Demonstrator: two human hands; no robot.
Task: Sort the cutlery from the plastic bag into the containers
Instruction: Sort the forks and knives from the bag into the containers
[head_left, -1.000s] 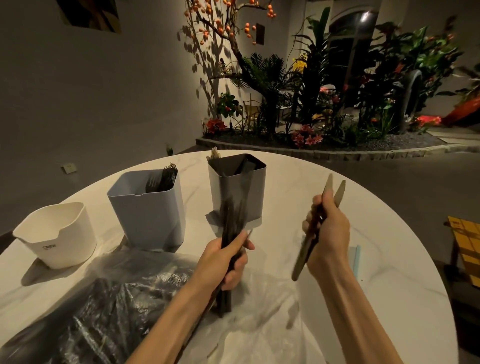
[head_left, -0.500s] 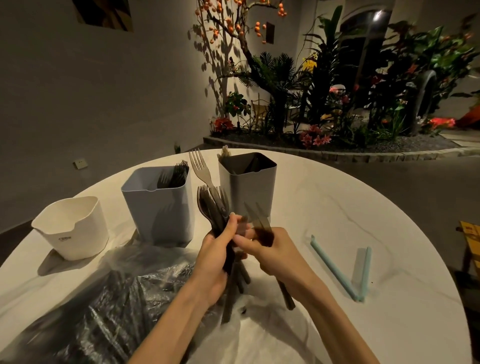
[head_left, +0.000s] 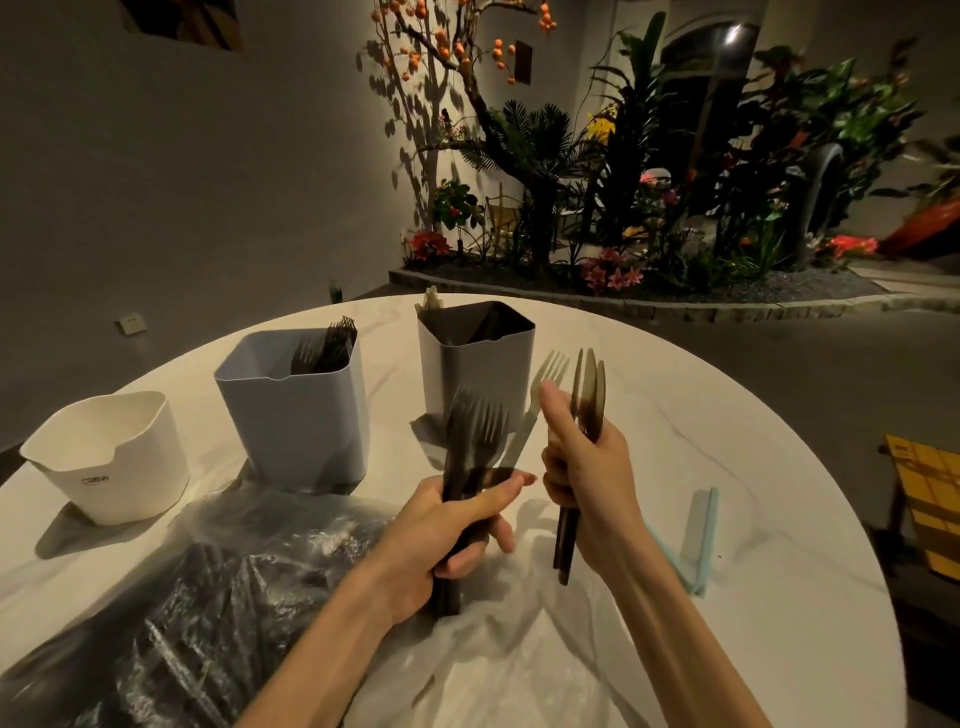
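Tabletop: blue container (head_left: 296, 415) holds dark forks (head_left: 327, 348).

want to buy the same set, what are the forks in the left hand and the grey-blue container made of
Forks in the left hand: likely dark plastic with a dull finish; one pale fork beside them looks translucent. Grey-blue container: probably matte moulded plastic, with thin walls, rounded corners and a notched rim.
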